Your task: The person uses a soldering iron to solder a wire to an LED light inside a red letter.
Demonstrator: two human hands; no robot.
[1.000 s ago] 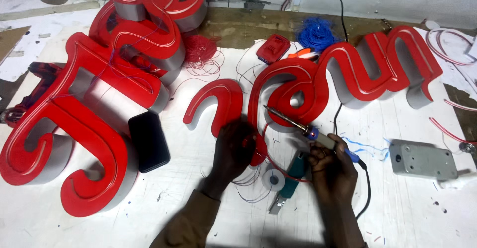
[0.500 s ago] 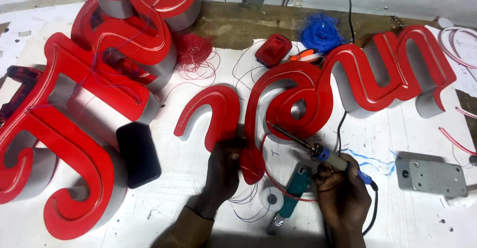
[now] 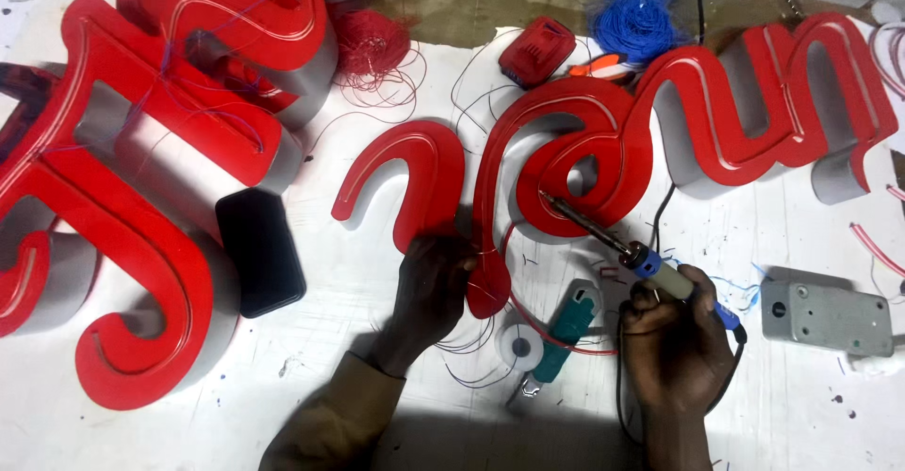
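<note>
— What is gripped by the right hand [image 3: 677,344]?

— A soldering iron [image 3: 630,252] is held in a closed fist around its blue and pale handle, the long dark shaft angled up and to the left so that the tip rests over the face of the red script letter [image 3: 566,165]. A grip that far back keeps the fingers well away from the hot end, it would seem.

— And the left hand [image 3: 432,287]?

— It is laid flat, fingers together and pressed down on the lower tail of that same letter, where thin wires [image 3: 476,339] trail out. Nothing is seen clamped in it; the letter appears to be steadied against the worktop [image 3: 377,377] so it cannot slide.

— What lies just around them?

— Between the two hands a small white spool [image 3: 518,347] and a teal-handled tool [image 3: 564,331] are set down, close enough to be reached at once. A separate red hook-shaped piece [image 3: 415,183] lies touching the left hand's upper side.

— Further out?

— A black phone [image 3: 260,249] is left beside the large red letters [image 3: 141,207] on the left (these are stacked partly over one another). A grey metal box [image 3: 828,315] sits to the right, and tangles of red wire [image 3: 372,42] and blue wire [image 3: 633,18] are kept at the far edge, near a small red box [image 3: 537,49]
</note>
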